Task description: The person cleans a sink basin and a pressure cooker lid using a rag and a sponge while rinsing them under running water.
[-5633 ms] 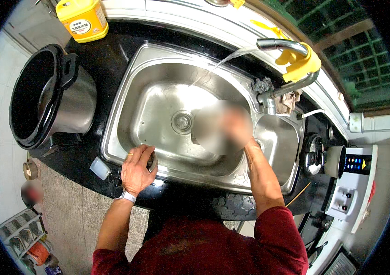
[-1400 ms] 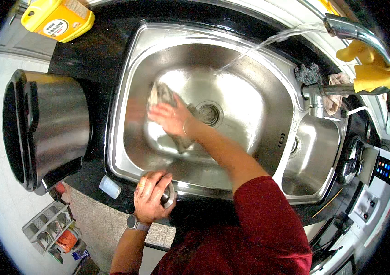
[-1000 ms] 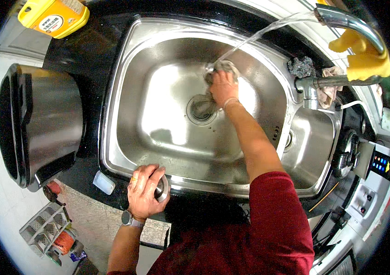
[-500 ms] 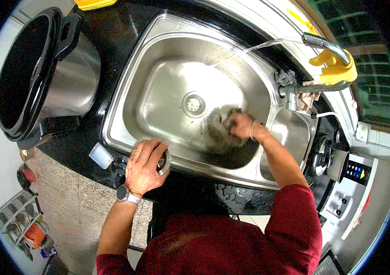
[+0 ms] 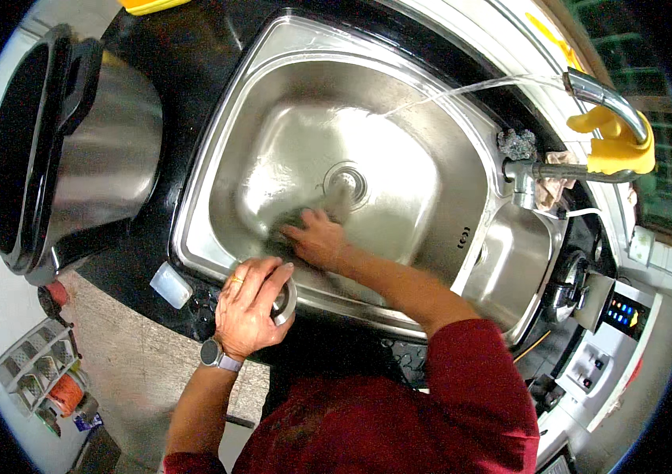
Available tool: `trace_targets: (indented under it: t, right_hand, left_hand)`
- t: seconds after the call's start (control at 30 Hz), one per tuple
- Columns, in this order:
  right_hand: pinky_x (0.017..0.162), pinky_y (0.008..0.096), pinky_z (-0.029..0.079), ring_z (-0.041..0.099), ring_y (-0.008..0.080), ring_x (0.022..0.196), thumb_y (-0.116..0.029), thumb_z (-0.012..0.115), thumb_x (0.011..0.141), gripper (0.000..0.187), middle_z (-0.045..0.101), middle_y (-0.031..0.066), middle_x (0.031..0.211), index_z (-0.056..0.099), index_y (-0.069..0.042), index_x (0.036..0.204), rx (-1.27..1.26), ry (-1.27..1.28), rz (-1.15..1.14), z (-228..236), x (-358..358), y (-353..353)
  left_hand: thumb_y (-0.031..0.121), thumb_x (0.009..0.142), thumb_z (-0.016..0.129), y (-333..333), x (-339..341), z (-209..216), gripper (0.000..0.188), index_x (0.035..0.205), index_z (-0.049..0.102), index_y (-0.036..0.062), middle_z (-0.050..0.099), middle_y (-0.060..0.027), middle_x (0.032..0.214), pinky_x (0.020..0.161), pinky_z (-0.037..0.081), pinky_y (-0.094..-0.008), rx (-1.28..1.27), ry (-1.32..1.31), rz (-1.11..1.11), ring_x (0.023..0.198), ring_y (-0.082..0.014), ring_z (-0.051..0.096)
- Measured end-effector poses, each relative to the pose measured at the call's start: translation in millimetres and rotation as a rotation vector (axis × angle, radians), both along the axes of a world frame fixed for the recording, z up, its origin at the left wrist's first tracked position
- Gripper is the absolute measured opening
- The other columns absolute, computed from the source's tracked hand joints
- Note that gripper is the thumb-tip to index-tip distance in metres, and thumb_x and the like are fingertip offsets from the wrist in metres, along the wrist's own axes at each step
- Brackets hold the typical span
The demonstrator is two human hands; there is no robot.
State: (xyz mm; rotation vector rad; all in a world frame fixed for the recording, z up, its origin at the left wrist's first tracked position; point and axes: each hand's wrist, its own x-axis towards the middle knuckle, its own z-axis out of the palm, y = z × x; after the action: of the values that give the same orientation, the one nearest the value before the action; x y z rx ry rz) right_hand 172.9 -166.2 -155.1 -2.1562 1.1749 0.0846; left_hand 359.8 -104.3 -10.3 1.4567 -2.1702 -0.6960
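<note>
My left hand (image 5: pixel 253 308), with a ring and a watch, rests at the sink's near edge. Its fingers curl over a round metal piece (image 5: pixel 286 303) with a thick rim; most of it is hidden. Down in the large steel sink (image 5: pixel 233 158), my right hand (image 5: pixel 318 239) presses its bent fingers toward the near left of the basin floor. Something dark and blurred (image 5: pixel 287 231) lies at its fingertips, too unclear to name. Water runs from the faucet (image 5: pixel 606 98) in a thin arc into the basin. The drain (image 5: pixel 346 183) is just beyond my right hand.
A large steel pot (image 5: pixel 103 146) with a black rim stands left of the sink. A translucent plastic container (image 5: pixel 171 285) sits by the sink's near left corner. A smaller basin (image 5: pixel 510 265) adjoins on the right. Yellow gloves (image 5: pixel 624 146) and a metal scourer (image 5: pixel 517 144) are around the faucet.
My right hand has swept left across the basin floor, from the near right side to the near left, close to my left hand. The left hand keeps its hold. The view has shifted slightly.
</note>
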Motion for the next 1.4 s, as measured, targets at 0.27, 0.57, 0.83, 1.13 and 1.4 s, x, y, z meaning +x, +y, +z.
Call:
trace_targets:
  t: [0.27,0.57,0.83,1.13,1.4]
  right_hand:
    - [0.093,0.0525,0.051,0.05,0.0423,0.118,-0.024,0.059,0.088,0.039,0.051,0.0211,0.123,0.057,-0.022,0.127,-0.169,0.109,-0.358,-28.8,64.8,-68.1]
    - [0.095,0.0524,0.046,0.054,0.0424,0.112,-0.034,0.057,0.092,0.046,0.051,0.0227,0.124,0.053,-0.013,0.133,-0.075,-0.089,-0.345,-3.3,13.2,-24.3]
    - [0.08,0.0519,0.054,0.056,0.04,0.11,-0.03,0.058,0.088,0.03,0.05,0.0193,0.121,0.057,-0.02,0.116,-0.059,-0.035,-0.144,-24.3,87.7,-91.0]
    - [0.085,0.0534,0.056,0.054,0.0434,0.12,-0.03,0.055,0.093,0.035,0.052,0.0226,0.13,0.053,-0.014,0.124,-0.124,0.161,-0.637,-17.7,36.3,-179.5]
    - [0.091,0.0491,0.05,0.061,0.0459,0.107,-0.038,0.052,0.093,0.047,0.058,0.0261,0.118,0.052,-0.012,0.131,0.082,0.166,-0.911,-25.0,-91.5,-130.6]
  left_hand:
    - [0.008,0.062,0.075,-0.7,-4.5,1.5,0.054,0.115,0.065,0.0052,0.061,-0.0138,0.115,0.092,0.05,-0.0448,-0.034,-0.055,0.013,0.103,-0.0357,0.06]
    - [0.014,0.062,0.077,-1.8,-1.9,-0.1,0.061,0.12,0.061,0.0077,0.057,-0.0108,0.117,0.095,0.048,-0.0438,-0.012,-0.016,0.017,0.106,-0.0335,0.057]
    - [0.015,0.061,0.078,-1.4,-1.8,3.1,0.058,0.117,0.062,0.0074,0.058,-0.0107,0.118,0.093,0.049,-0.0446,0.039,-0.059,0.007,0.105,-0.0334,0.057]
    - [0.01,0.057,0.079,-4.1,-0.5,3.1,0.058,0.113,0.064,0.0045,0.06,-0.0137,0.115,0.091,0.05,-0.0455,-0.024,-0.05,0.001,0.103,-0.036,0.06]
    - [0.01,0.059,0.079,-2.4,-1.1,3.2,0.058,0.114,0.064,0.0065,0.059,-0.0121,0.117,0.091,0.051,-0.0444,0.012,-0.003,0.024,0.107,-0.0359,0.058]
